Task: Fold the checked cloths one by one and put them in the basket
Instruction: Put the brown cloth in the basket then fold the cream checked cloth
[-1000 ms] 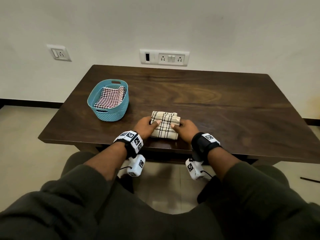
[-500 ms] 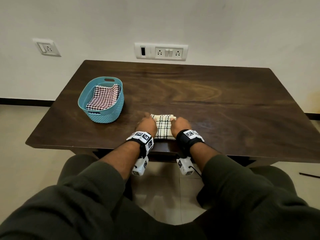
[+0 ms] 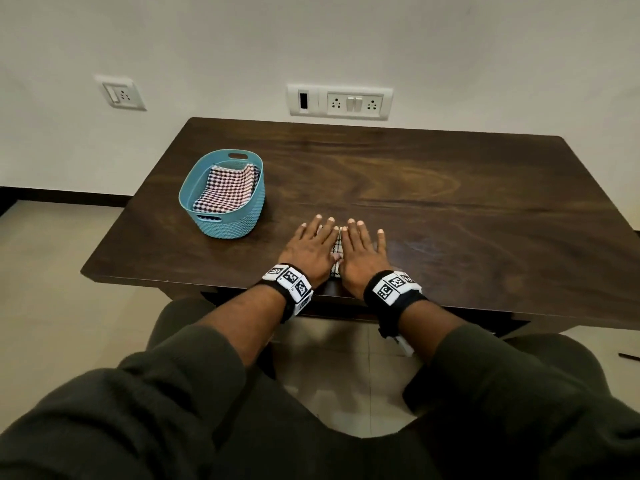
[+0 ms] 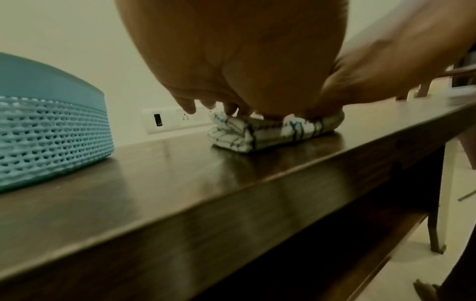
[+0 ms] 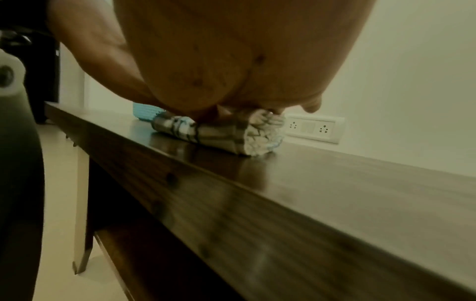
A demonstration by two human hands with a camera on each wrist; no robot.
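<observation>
A folded white cloth with dark checks (image 3: 338, 247) (image 4: 260, 133) (image 5: 226, 135) lies on the dark wooden table (image 3: 450, 209) near its front edge. Both hands lie flat on it, side by side, and cover most of it. My left hand (image 3: 313, 245) presses its left half with straight, spread fingers. My right hand (image 3: 363, 251) presses its right half the same way. The blue plastic basket (image 3: 207, 188) (image 4: 51, 130) stands to the left of the hands. A folded red-and-white checked cloth (image 3: 227, 190) lies inside it.
The table stands against a white wall with a switch and socket panel (image 3: 339, 102) and a single socket (image 3: 123, 95). Bare tabletop stretches to the right and behind the hands. My dark-clad knees (image 3: 173, 410) sit below the front edge, above a tiled floor (image 3: 41, 289).
The hands, which held the folded cloth by its sides with curled fingers, have flattened on top of it and now press it down. The view has tilted slightly.
</observation>
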